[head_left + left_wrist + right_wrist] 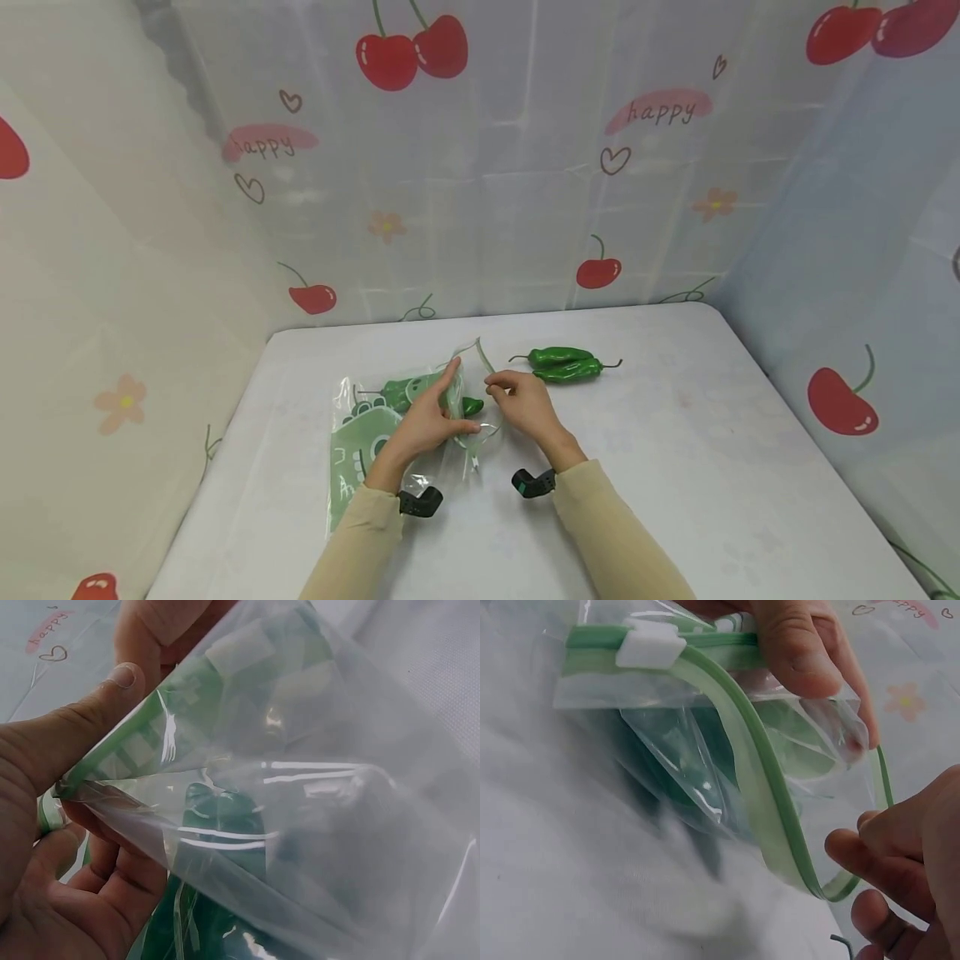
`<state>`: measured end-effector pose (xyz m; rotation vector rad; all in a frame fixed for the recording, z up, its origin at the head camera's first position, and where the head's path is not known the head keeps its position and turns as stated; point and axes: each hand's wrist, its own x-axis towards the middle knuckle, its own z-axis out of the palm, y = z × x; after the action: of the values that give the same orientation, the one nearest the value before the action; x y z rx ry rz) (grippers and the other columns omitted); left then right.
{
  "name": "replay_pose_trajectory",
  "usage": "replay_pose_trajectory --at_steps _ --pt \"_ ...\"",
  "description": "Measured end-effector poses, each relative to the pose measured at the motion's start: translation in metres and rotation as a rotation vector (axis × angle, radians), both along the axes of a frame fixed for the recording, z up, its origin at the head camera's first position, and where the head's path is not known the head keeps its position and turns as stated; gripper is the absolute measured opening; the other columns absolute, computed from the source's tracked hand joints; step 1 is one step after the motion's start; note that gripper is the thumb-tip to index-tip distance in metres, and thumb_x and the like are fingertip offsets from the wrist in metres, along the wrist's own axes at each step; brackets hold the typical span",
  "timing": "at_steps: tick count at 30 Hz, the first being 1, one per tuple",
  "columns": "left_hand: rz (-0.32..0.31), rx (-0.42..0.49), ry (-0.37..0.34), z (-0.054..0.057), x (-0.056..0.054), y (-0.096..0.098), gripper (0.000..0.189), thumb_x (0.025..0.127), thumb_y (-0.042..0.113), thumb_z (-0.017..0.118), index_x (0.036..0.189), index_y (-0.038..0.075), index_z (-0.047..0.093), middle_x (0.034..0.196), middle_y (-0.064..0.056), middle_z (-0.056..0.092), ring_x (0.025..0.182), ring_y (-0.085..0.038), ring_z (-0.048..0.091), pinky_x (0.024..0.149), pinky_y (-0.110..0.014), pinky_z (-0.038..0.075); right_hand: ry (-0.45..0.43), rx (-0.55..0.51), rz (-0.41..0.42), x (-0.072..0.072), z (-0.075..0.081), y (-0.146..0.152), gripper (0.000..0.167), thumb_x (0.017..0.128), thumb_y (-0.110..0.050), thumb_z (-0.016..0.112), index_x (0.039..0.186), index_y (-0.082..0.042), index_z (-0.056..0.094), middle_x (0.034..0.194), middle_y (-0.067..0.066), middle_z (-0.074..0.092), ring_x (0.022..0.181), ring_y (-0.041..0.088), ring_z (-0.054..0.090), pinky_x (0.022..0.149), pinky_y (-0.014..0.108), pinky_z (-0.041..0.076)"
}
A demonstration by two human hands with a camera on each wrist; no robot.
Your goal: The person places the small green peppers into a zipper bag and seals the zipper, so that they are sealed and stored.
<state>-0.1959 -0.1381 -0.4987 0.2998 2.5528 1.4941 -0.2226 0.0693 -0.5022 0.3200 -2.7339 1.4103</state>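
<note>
A clear slider zip bag (348,475) with a green cartoon print lies on the table, its mouth facing right. A green chili pepper (397,393) shows through its plastic, with a dark green tip (472,407) near the mouth. My left hand (423,425) holds the bag beside the mouth, thumb and fingers on either side of the plastic. The fingers of my right hand (525,404) pinch the green zip strip (769,784), which bows outward. The white slider (651,646) sits at the strip's near end.
Two green chili peppers (570,367) lie side by side on the white table (675,467), just beyond my right hand. A curtain (480,192) printed with cherries stands along the back edge. Each wrist carries a black camera (532,483).
</note>
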Motion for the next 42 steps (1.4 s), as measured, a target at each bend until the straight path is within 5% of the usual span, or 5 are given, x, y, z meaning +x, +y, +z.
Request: replay_pose_trajectory --at_steps 7,22,29,35,42 --pt "-0.006 -0.018 -0.002 -0.001 0.000 0.000 0.118 0.075 0.033 0.094 0.162 0.049 0.016 0.057 0.008 0.034 0.048 -0.011 0.036 0.050 -0.029 0.037 0.009 -0.021 0.032 -0.002 -0.006 0.012 0.018 0.098 -0.018 0.070 0.113 -0.014 0.079 0.107 0.001 0.078 0.099 0.022 0.070 0.086 0.042 0.057" --pt "-0.009 -0.029 0.006 0.000 -0.001 -0.003 0.119 0.074 0.035 0.094 0.165 0.042 0.017 0.067 0.004 0.044 0.050 -0.011 0.040 0.052 -0.029 0.040 -0.049 -0.037 0.075 -0.007 -0.004 0.041 0.019 0.097 -0.019 0.072 0.115 -0.015 0.078 0.108 -0.001 0.077 0.097 0.020 0.065 0.080 0.034 0.053" --pt "-0.012 -0.027 -0.004 -0.001 -0.002 -0.003 0.119 0.074 0.035 0.094 0.162 0.049 0.016 0.070 0.003 0.047 0.051 -0.010 0.042 0.052 -0.029 0.041 -0.039 0.020 0.121 -0.012 -0.004 0.060 0.021 0.096 -0.018 0.073 0.115 -0.011 0.077 0.106 -0.002 0.075 0.096 0.018 0.064 0.081 0.034 0.051" --pt "-0.012 -0.027 -0.004 -0.001 -0.002 -0.003 0.120 0.073 0.034 0.095 0.164 0.044 0.017 0.079 0.001 0.052 0.051 -0.010 0.042 0.052 -0.029 0.042 -0.049 0.058 0.149 -0.016 -0.002 0.079 0.023 0.095 -0.019 0.073 0.117 -0.010 0.075 0.107 -0.002 0.075 0.099 0.019 0.065 0.084 0.035 0.050" --pt "-0.023 -0.041 0.006 0.000 -0.001 -0.004 0.119 0.074 0.035 0.094 0.163 0.049 0.014 0.077 0.000 0.049 0.051 -0.010 0.040 0.052 -0.029 0.040 -0.052 0.092 0.108 -0.022 -0.003 0.099 0.026 0.095 -0.021 0.075 0.119 -0.012 0.075 0.114 0.002 0.075 0.106 0.022 0.066 0.089 0.040 0.051"
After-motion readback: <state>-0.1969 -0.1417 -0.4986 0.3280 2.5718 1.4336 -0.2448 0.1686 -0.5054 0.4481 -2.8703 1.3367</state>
